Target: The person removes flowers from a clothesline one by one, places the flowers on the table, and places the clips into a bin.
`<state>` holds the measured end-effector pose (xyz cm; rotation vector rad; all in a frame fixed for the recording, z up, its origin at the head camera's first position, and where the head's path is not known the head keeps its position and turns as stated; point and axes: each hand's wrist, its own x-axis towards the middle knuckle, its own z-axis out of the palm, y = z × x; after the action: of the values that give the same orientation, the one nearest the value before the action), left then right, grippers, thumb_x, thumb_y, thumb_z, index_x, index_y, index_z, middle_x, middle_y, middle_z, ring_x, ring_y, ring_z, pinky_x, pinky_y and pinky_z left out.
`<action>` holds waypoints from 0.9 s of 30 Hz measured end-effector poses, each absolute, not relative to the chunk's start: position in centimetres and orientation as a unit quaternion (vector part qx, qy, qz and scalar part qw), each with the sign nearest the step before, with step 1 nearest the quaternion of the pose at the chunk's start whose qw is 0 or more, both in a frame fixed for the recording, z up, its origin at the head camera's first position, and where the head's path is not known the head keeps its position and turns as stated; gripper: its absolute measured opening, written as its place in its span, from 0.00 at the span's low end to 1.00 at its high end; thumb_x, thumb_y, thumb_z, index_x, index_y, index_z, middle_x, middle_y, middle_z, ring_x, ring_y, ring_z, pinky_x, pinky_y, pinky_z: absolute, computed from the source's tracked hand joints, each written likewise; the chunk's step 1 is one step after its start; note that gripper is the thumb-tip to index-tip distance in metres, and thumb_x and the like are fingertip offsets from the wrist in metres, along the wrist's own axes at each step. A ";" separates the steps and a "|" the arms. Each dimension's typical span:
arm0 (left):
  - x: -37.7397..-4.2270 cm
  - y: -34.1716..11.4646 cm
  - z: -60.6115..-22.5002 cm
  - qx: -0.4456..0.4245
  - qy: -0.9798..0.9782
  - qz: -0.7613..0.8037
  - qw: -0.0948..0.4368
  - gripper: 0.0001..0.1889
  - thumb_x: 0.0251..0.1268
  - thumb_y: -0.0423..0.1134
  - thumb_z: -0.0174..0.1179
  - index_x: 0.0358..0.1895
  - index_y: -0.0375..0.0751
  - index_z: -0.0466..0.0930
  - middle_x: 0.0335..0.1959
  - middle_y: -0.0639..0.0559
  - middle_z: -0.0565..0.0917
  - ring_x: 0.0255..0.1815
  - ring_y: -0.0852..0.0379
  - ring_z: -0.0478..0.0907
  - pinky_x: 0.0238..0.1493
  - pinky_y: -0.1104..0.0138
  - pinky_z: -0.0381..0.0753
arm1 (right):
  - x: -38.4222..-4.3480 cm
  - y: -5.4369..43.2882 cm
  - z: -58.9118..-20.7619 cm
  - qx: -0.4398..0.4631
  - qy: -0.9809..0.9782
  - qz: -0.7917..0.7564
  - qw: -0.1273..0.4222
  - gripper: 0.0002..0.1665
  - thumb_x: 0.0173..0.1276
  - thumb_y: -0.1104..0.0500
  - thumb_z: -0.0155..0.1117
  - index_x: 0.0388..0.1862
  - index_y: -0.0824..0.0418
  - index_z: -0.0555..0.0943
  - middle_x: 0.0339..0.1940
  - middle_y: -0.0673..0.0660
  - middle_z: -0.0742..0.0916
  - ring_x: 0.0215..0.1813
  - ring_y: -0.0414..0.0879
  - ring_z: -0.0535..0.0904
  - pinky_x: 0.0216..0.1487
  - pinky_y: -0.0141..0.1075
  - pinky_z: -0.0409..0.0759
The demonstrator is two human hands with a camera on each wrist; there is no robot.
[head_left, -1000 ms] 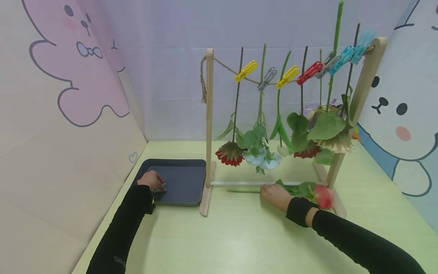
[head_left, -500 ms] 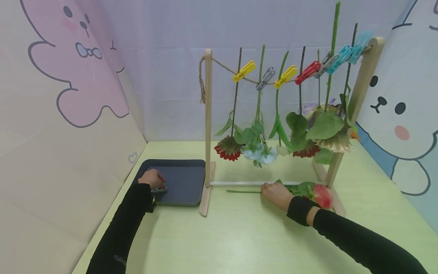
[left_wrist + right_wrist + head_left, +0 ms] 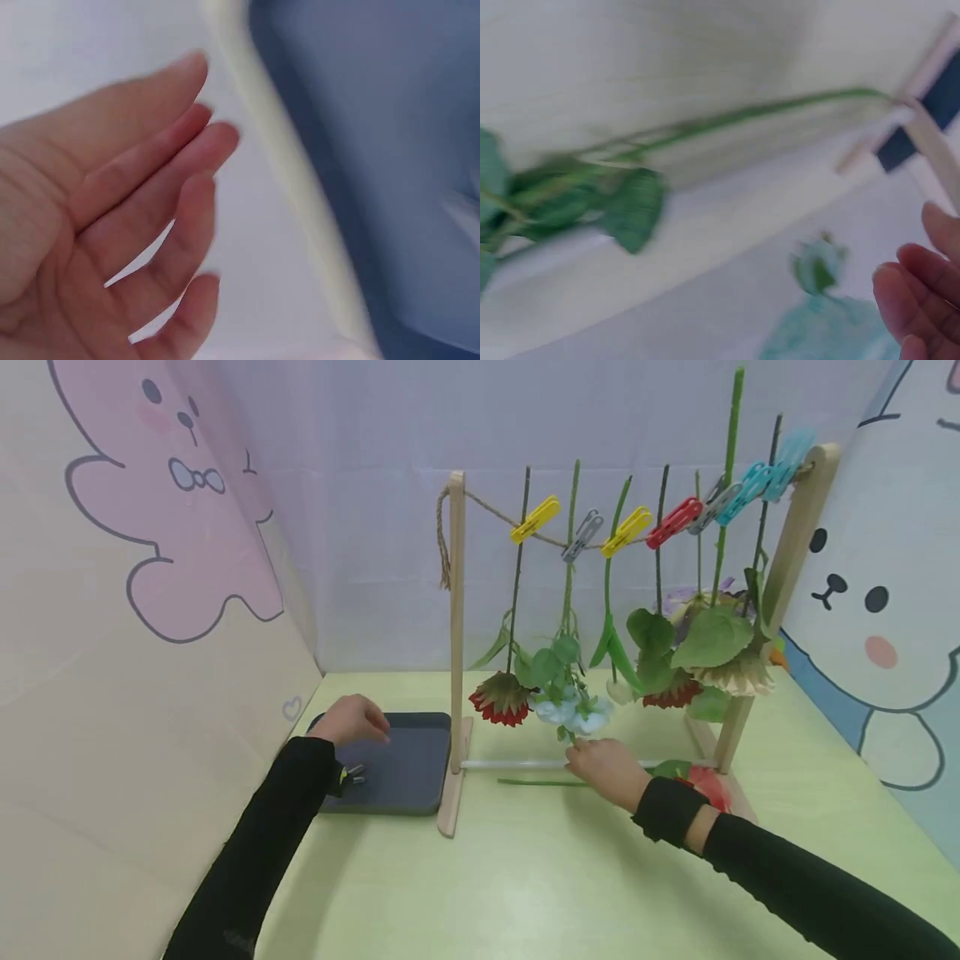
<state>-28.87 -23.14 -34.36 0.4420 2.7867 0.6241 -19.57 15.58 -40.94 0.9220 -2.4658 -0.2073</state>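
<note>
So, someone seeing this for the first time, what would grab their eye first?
Probably the row of flowers hanging upside down from colourful clips along the wooden rack's rope. Next, the pinkish-red flower lying at the rack's base, partly hidden by the right arm. Then the dark tray left of the rack, with the left hand by its left edge.

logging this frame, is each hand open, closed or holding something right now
Left hand: open, holding nothing, near the tray.
Right hand: open, holding nothing, near the stem.

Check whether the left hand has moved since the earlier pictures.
Yes: in the head view, the left hand has moved up the picture, toward the far edge of the tray.
</note>
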 end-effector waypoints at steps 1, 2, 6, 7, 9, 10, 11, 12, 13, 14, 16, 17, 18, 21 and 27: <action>-28.5 -22.3 -32.8 0.174 0.952 0.216 0.129 0.11 0.51 0.38 0.67 0.40 0.40 0.84 0.43 0.44 0.84 0.45 0.46 0.79 0.45 0.58 0.78 | -19.4 15.3 -40.1 0.333 -0.907 -0.055 0.254 0.16 0.52 0.55 0.70 0.16 0.59 0.72 0.14 0.50 0.73 0.15 0.40 0.66 0.15 0.29 0.61; -28.3 -21.5 -31.1 0.199 0.947 0.216 0.133 0.11 0.51 0.38 0.67 0.39 0.42 0.84 0.41 0.46 0.84 0.43 0.48 0.79 0.45 0.59 0.78 | -19.3 15.0 -39.2 0.329 -0.908 -0.028 0.259 0.19 0.54 0.51 0.69 0.15 0.57 0.72 0.12 0.49 0.72 0.14 0.39 0.65 0.14 0.28 0.58; -27.2 -17.9 -23.7 0.296 0.923 0.201 0.141 0.08 0.51 0.37 0.67 0.36 0.42 0.86 0.36 0.50 0.86 0.37 0.55 0.79 0.42 0.63 0.79 | -19.1 14.2 -34.9 0.337 -0.891 0.086 0.293 0.30 0.63 0.35 0.50 0.10 0.53 0.72 0.09 0.46 0.71 0.13 0.36 0.65 0.15 0.24 0.53; -26.9 -17.0 -21.8 0.312 0.919 0.195 0.142 0.07 0.51 0.37 0.67 0.35 0.42 0.86 0.35 0.51 0.86 0.36 0.56 0.79 0.41 0.64 0.78 | -19.2 14.0 -33.7 0.339 -0.886 0.116 0.295 0.32 0.63 0.33 0.46 0.10 0.53 0.73 0.09 0.46 0.72 0.13 0.35 0.65 0.15 0.24 0.54; -26.3 -15.3 -18.1 0.342 0.909 0.192 0.141 0.07 0.51 0.35 0.67 0.35 0.40 0.86 0.33 0.51 0.86 0.33 0.57 0.78 0.38 0.66 0.78 | -19.4 13.8 -31.2 0.338 -0.874 0.176 0.301 0.30 0.64 0.37 0.50 0.12 0.54 0.76 0.10 0.46 0.75 0.14 0.35 0.66 0.17 0.24 0.59; -26.1 -14.5 -16.3 0.350 0.906 0.194 0.138 0.07 0.51 0.35 0.67 0.35 0.39 0.86 0.32 0.51 0.86 0.32 0.57 0.78 0.37 0.67 0.78 | -19.5 13.6 -29.9 0.332 -0.870 0.203 0.302 0.26 0.63 0.40 0.56 0.13 0.55 0.78 0.10 0.47 0.76 0.15 0.36 0.66 0.18 0.25 0.61; -25.9 -13.7 -14.7 0.353 0.905 0.199 0.131 0.07 0.52 0.34 0.67 0.35 0.38 0.85 0.32 0.50 0.86 0.32 0.56 0.78 0.37 0.68 0.77 | -19.7 13.5 -28.7 0.322 -0.867 0.227 0.305 0.21 0.61 0.45 0.61 0.15 0.57 0.79 0.11 0.49 0.77 0.15 0.36 0.67 0.19 0.26 0.63; -25.7 -12.9 -13.2 0.355 0.905 0.205 0.117 0.08 0.52 0.34 0.67 0.36 0.37 0.85 0.32 0.50 0.86 0.32 0.55 0.79 0.38 0.69 0.78 | -19.9 13.3 -27.5 0.309 -0.863 0.251 0.310 0.17 0.59 0.50 0.66 0.17 0.59 0.80 0.12 0.50 0.79 0.16 0.36 0.68 0.20 0.27 0.65; -25.5 -12.2 -11.8 0.350 0.906 0.215 0.100 0.09 0.52 0.35 0.67 0.37 0.37 0.85 0.32 0.50 0.86 0.33 0.54 0.79 0.39 0.69 0.78 | -20.1 13.2 -26.4 0.288 -0.863 0.270 0.315 0.13 0.57 0.54 0.68 0.19 0.60 0.81 0.13 0.52 0.80 0.16 0.37 0.69 0.20 0.27 0.65; -25.3 -11.4 -10.7 0.350 0.905 0.228 0.075 0.10 0.53 0.35 0.66 0.38 0.36 0.84 0.33 0.50 0.85 0.34 0.54 0.79 0.40 0.69 0.78 | -20.4 13.1 -25.3 0.267 -0.862 0.289 0.319 0.09 0.55 0.58 0.69 0.21 0.62 0.82 0.14 0.54 0.81 0.15 0.36 0.69 0.20 0.27 0.65; -25.2 -10.1 -8.8 0.342 0.904 0.257 0.018 0.13 0.55 0.38 0.66 0.42 0.35 0.83 0.35 0.50 0.84 0.37 0.55 0.78 0.45 0.71 0.77 | -21.1 12.8 -23.6 0.222 -0.862 0.328 0.317 0.09 0.58 0.57 0.68 0.27 0.64 0.84 0.18 0.58 0.83 0.15 0.35 0.71 0.19 0.26 0.65; -25.2 -9.4 -8.1 0.335 0.902 0.273 -0.011 0.14 0.55 0.39 0.65 0.44 0.36 0.82 0.37 0.49 0.84 0.39 0.55 0.78 0.48 0.71 0.76 | -21.4 12.7 -22.9 0.200 -0.863 0.344 0.312 0.10 0.59 0.56 0.67 0.30 0.64 0.84 0.20 0.59 0.84 0.16 0.34 0.72 0.18 0.25 0.65; -25.2 -8.8 -7.6 0.324 0.900 0.290 -0.036 0.16 0.55 0.41 0.65 0.46 0.36 0.81 0.40 0.49 0.83 0.39 0.56 0.77 0.49 0.71 0.76 | -21.8 12.4 -22.3 0.183 -0.863 0.358 0.305 0.12 0.60 0.55 0.66 0.33 0.64 0.85 0.22 0.61 0.85 0.16 0.35 0.73 0.17 0.25 0.65; -25.7 -7.1 -6.7 0.282 0.895 0.337 -0.074 0.21 0.55 0.45 0.65 0.51 0.40 0.79 0.47 0.49 0.81 0.41 0.58 0.74 0.53 0.71 0.74 | -22.7 11.6 -21.3 0.149 -0.868 0.378 0.285 0.17 0.61 0.53 0.64 0.41 0.64 0.84 0.27 0.64 0.87 0.18 0.43 0.78 0.15 0.26 0.61; -26.7 -4.3 -6.5 0.237 0.909 0.342 -0.043 0.29 0.54 0.50 0.64 0.61 0.47 0.72 0.58 0.52 0.75 0.37 0.59 0.72 0.55 0.71 0.72 | -23.7 9.7 -21.5 0.113 -0.883 0.377 0.257 0.22 0.63 0.54 0.62 0.52 0.66 0.79 0.44 0.64 0.86 0.24 0.54 0.83 0.36 0.35 0.76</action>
<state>-26.69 -4.27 -6.55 0.7641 2.9348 1.1033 -23.69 9.66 -21.47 0.3057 -2.3958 1.0218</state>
